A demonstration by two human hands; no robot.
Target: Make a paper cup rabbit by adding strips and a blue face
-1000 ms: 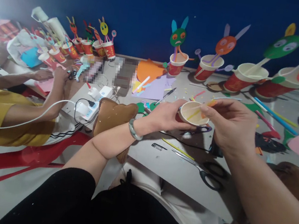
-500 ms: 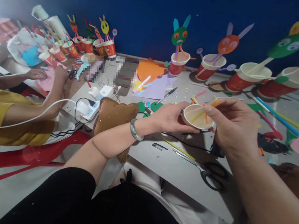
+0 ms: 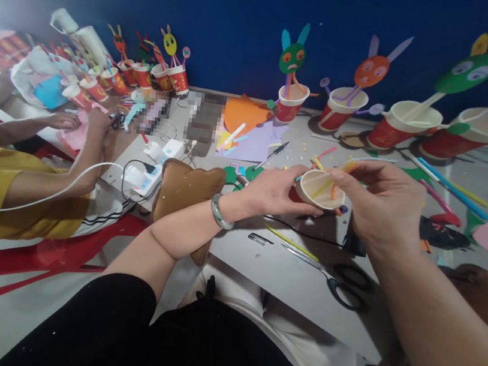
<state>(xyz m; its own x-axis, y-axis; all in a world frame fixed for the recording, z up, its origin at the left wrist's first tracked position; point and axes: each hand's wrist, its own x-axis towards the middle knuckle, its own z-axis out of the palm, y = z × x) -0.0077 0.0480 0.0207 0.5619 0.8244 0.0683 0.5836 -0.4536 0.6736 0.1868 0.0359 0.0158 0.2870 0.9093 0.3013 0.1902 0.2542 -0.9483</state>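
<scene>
My left hand (image 3: 272,190) is wrapped round a red paper cup (image 3: 306,185), its cream mouth tilted toward me. At the cup's far rim, my right hand (image 3: 383,206) pinches a yellow straw (image 3: 326,186) between thumb and fingers. The straw slants down into the cup. Beside it an orange straw (image 3: 334,193) hangs over the inner wall near my thumb. Whether my fingers also grip the orange one I cannot tell. Below the hands lie black-handled scissors (image 3: 334,280), a yellow straw on the tabletop and a small clear-and-black pen cap (image 3: 260,240).
Along the blue wall stand several red cups with paper-faced figures, one with a green face (image 3: 293,59). A white power strip (image 3: 160,165) with cables and a brown pouch (image 3: 188,190) lie on the left. Another person's arm (image 3: 87,155) works at far left. Blue straws (image 3: 452,188) lie right.
The cup has shifted slightly left and tilted a little in my left hand. My right hand keeps its pinch at the rim, almost in the same place.
</scene>
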